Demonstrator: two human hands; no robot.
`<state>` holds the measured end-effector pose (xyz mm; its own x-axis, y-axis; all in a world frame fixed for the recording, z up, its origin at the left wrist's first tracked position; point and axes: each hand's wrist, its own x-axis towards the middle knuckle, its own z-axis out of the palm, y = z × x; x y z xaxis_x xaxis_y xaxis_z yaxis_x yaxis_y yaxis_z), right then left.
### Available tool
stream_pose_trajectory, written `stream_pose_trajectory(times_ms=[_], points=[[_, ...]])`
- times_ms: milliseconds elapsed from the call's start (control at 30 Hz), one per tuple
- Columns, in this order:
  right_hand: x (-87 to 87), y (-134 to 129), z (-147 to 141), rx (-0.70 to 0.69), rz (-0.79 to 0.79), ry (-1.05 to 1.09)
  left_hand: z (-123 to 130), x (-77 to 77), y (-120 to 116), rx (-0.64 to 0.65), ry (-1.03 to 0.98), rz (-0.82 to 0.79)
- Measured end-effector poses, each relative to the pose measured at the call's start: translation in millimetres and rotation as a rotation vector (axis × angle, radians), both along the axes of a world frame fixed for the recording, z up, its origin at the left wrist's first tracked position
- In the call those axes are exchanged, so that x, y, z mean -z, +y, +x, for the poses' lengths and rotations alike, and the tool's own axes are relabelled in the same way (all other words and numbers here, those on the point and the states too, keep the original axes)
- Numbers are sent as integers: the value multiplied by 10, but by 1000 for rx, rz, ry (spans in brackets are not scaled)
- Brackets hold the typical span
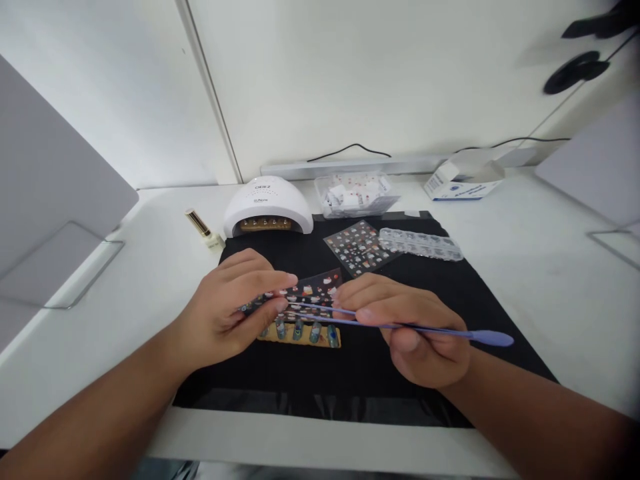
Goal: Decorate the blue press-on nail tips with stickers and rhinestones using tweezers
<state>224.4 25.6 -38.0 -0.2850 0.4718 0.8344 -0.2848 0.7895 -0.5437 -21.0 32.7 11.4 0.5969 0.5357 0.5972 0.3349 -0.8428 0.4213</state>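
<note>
My left hand (233,303) pinches a dark sticker sheet (320,290) with small cartoon figures, holding it just above the black mat (350,373). My right hand (415,327) grips lilac tweezers (450,331), whose tips reach left to the sheet near my left fingertips. Under the sheet lies a tan strip (300,331) carrying several bluish nail tips.
A white nail lamp (267,207) stands at the mat's back left, a small bottle (203,227) beside it. A second sticker sheet (357,247), a clear compartment box (420,243), a clear tub of white pieces (357,193) and a white carton (460,181) lie behind.
</note>
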Motion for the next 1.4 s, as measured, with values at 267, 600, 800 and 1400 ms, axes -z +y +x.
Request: stream_pose_trajectory(times_ms=[267, 600, 800, 1400], points=[[24, -13, -1, -20, -35, 20, 24, 25, -12, -47, -26, -11], [27, -52, -22, -15, -84, 34, 29, 59, -21, -11, -57, -27], [30, -76, -21, 2, -101, 33, 50, 38, -29, -44, -61, -26], [-12, -99, -43, 41, -200, 131, 41, 45, -77, -25, -78, -110]])
